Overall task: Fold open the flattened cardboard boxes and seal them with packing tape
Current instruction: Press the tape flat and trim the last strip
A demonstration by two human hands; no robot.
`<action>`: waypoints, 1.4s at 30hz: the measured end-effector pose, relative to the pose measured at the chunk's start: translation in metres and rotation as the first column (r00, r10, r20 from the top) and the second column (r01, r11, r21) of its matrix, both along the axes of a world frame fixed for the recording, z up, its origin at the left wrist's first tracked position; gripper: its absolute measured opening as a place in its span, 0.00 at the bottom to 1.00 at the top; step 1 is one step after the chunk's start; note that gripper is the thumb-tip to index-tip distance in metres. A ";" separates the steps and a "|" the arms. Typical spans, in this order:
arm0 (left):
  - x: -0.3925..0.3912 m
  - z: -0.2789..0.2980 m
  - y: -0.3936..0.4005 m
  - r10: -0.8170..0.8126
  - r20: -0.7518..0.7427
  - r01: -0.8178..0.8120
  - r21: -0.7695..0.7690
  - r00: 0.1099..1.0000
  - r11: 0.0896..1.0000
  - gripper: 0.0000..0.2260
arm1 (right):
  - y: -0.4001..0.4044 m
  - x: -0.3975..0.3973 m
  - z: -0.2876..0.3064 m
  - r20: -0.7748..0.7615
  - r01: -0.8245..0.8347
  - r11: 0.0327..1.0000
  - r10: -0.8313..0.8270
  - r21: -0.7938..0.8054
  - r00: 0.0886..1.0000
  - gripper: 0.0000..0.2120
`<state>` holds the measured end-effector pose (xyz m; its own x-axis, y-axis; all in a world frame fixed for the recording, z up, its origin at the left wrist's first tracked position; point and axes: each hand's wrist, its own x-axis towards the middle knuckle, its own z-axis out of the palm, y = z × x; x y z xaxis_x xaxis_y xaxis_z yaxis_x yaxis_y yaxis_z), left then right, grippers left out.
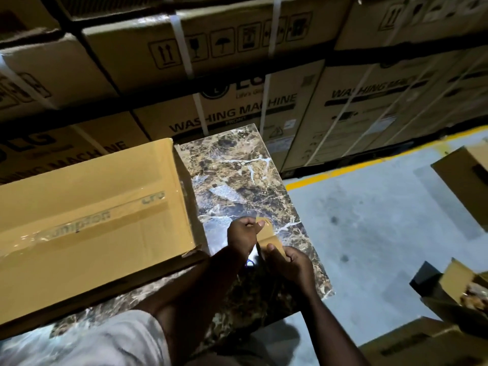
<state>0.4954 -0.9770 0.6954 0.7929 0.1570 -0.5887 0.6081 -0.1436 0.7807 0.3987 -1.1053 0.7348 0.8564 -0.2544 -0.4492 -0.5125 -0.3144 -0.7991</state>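
A tan cardboard box (87, 220) lies on the marbled table (237, 170), its top seam covered by a strip of clear and brown tape. Just right of the box's near corner, my left hand (241, 235) pinches the free end of brown packing tape (265, 232). My right hand (289, 265) grips the tape roll, which is mostly hidden under its fingers. A short stretch of tape spans between the two hands, above the table top.
Stacked washing-machine cartons (237, 109) with white straps wall off the back. A grey floor with a yellow line (343, 170) lies to the right. More cardboard boxes (464, 178) stand at the right edge and bottom right.
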 end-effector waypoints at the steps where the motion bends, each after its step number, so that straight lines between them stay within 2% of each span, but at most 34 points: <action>1: -0.001 -0.005 -0.001 -0.042 0.018 0.040 0.073 0.999 0.997 0.12 | 0.000 0.003 0.000 -0.021 -0.009 1.000 0.010 0.011 1.000 0.23; 4: 0.002 -0.014 -0.002 -0.164 0.022 0.151 0.277 0.986 0.949 0.10 | -0.003 0.013 -0.005 -0.050 -0.019 1.000 0.019 0.002 0.999 0.22; 7: 0.016 -0.005 -0.001 -0.288 0.020 0.261 0.369 0.957 0.892 0.11 | -0.007 0.021 -0.009 -0.064 -0.064 0.998 0.062 -0.023 0.996 0.27; 11: 0.027 0.007 0.001 -0.479 -0.068 0.433 0.553 0.875 0.712 0.12 | -0.009 0.026 -0.011 -0.080 -0.096 0.995 0.095 -0.008 0.992 0.28; 15: 0.029 0.012 0.003 -0.579 -0.129 0.509 0.651 0.805 0.563 0.15 | -0.012 0.030 -0.009 -0.077 -0.131 0.991 0.129 -0.018 0.989 0.28; 17: 0.028 0.015 0.005 -0.610 -0.122 0.517 0.675 0.783 0.527 0.16 | -0.012 0.030 -0.005 -0.068 -0.148 0.988 0.144 -0.050 0.987 0.28; 18: 0.028 0.015 0.006 -0.599 -0.113 0.506 0.670 0.793 0.544 0.17 | -0.012 0.029 -0.003 -0.069 -0.158 0.985 0.154 -0.070 0.986 0.28; 21: 0.028 0.013 0.011 -0.462 -0.062 0.403 0.598 0.885 0.693 0.26 | -0.010 0.027 0.003 -0.085 -0.184 0.976 0.174 -0.117 0.981 0.32; 22: 0.030 0.012 0.012 -0.434 -0.056 0.382 0.584 0.899 0.716 0.28 | -0.009 0.026 0.004 -0.100 -0.181 0.975 0.169 -0.125 0.980 0.34; 24: 0.035 0.008 0.013 -0.416 -0.063 0.374 0.573 0.907 0.729 0.28 | -0.009 0.026 0.004 -0.128 -0.167 0.977 0.150 -0.134 0.980 0.35; 29: 0.047 0.003 0.012 -0.372 -0.110 0.363 0.587 0.922 0.724 0.23 | -0.012 0.023 -0.006 -0.132 -0.276 0.928 0.250 -0.250 0.959 0.29; 32: 0.045 0.002 0.011 -0.398 -0.101 0.370 0.621 0.912 0.691 0.18 | -0.012 0.020 -0.011 -0.112 -0.238 0.948 0.218 -0.213 0.969 0.27; 34: 0.041 0.003 0.013 -0.435 -0.075 0.386 0.610 0.897 0.692 0.14 | -0.011 0.015 -0.013 -0.088 -0.157 0.977 0.145 -0.143 0.985 0.27; 37: 0.028 0.016 0.020 -0.493 0.115 0.346 0.576 0.862 0.741 0.08 | -0.008 0.009 -0.015 0.003 -0.074 0.991 0.075 -0.114 0.997 0.25; 40: 0.011 0.040 0.023 -0.566 0.317 0.343 0.544 0.761 0.766 0.04 | -0.003 0.003 -0.013 0.205 -0.028 0.940 0.103 -0.340 0.973 0.19; 42: -0.003 0.065 0.024 -0.559 0.451 0.368 0.444 0.696 0.817 0.03 | 0.005 -0.002 -0.003 0.328 0.057 0.912 0.087 -0.406 0.941 0.14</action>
